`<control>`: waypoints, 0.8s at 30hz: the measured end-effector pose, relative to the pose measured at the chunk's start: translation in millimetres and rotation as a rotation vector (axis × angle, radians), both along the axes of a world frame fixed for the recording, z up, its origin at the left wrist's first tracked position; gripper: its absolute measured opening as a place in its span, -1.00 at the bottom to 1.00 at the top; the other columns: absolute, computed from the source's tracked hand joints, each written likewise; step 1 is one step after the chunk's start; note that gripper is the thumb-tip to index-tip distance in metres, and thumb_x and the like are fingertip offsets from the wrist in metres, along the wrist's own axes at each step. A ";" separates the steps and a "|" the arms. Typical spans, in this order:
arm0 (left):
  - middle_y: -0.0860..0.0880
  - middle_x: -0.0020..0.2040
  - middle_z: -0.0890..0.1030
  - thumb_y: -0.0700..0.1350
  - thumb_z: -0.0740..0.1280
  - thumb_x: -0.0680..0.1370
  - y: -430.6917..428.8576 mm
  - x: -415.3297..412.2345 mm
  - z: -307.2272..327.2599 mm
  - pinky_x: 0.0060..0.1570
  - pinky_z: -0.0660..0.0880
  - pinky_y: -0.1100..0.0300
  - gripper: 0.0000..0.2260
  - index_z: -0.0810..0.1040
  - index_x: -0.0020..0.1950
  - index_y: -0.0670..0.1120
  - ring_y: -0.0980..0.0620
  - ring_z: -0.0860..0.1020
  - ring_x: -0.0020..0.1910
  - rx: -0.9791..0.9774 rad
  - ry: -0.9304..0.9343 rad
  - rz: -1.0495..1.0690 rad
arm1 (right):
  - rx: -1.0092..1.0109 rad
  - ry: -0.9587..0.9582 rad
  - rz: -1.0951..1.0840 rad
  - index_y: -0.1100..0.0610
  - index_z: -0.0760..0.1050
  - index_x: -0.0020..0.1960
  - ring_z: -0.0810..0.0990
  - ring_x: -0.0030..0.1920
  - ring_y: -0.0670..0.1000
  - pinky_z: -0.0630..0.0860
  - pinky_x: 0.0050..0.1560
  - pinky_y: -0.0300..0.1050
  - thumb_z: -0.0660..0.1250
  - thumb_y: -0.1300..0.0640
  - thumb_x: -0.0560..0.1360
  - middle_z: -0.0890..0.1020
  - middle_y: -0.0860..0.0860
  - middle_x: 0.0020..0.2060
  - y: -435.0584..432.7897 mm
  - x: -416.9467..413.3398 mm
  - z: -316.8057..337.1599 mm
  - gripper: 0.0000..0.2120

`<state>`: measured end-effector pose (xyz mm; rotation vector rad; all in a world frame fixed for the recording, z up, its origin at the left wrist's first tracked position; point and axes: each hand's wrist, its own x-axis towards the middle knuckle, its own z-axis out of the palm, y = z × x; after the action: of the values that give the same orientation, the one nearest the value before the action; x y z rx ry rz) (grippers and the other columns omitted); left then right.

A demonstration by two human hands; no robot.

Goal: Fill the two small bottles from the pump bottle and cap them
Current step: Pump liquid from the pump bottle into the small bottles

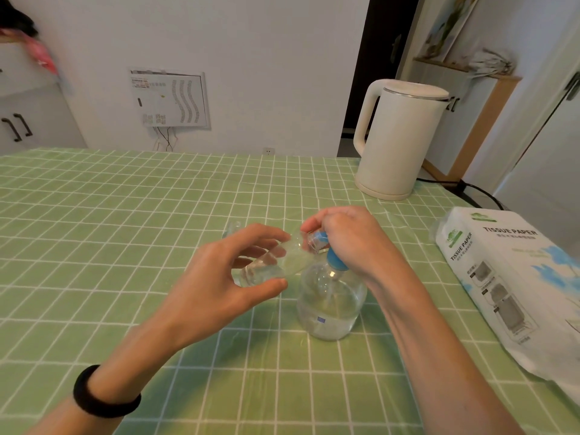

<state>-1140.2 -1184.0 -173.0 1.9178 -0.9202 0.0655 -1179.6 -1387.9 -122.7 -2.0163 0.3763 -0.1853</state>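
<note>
We find the pump bottle (pixel 329 302) standing on the desk (pixel 125 215) right of centre. The small bottle (pixel 273 262) lies tilted to its left, mouth at the pump head. The kettle (pixel 398 136) stands behind, toward the far edge. The tissue pack (pixel 508 277) lies at the right edge.

1. The scene is bright and evenly lit, with soft daylight tones and no harsh glare.
2. Soft, diffuse shadows lie on the tablecloth (pixel 125 215) beneath the forearms and near the pump bottle (pixel 329 302).
3. The wide-angle lens bends straight lines: the door frame at the right edge leans and the tabletop's far edge curves.
4. The top left corner is smeared by motion blur; the centre is fairly sharp.
5. The clear plastic shows faint highlights.
</note>
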 end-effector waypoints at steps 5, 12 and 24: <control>0.19 0.14 0.72 -0.08 0.62 0.49 -0.3 0.5 1.1 0.21 0.63 0.11 -0.54 0.59 0.30 0.25 0.13 0.69 0.19 -0.002 -0.001 -0.003 | -0.010 -0.032 -0.017 -0.04 0.69 -0.22 0.58 -0.07 -0.22 0.38 -0.16 -0.21 0.23 0.18 0.59 0.66 -0.22 -0.16 -1.5 0.4 4.2 -0.66; 0.21 0.14 0.72 -0.06 0.62 0.48 -0.1 3.1 2.8 0.21 0.60 0.20 -0.54 0.60 0.32 0.20 0.17 0.68 0.19 -0.006 -0.030 -0.004 | -0.013 -0.017 -0.008 0.01 0.71 -0.23 0.65 -0.11 -0.16 0.44 -0.13 -0.16 0.29 0.14 0.57 0.75 -0.08 -0.19 -0.4 0.9 8.0 -0.72; 0.24 0.16 0.70 0.07 0.56 0.45 1.3 3.3 3.4 0.23 0.62 0.16 -0.55 0.60 0.33 0.25 0.20 0.67 0.20 0.003 -0.049 0.013 | -0.015 0.013 -0.002 0.01 0.72 -0.25 0.69 -0.14 -0.09 0.52 -0.09 -0.11 0.30 0.10 0.58 0.76 -0.02 -0.21 -0.2 0.0 7.8 -0.70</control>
<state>-1136.9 -1182.8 -169.6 1.9326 -0.9415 0.1189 -1179.6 -1388.1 -114.8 -2.0327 0.3862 -0.1764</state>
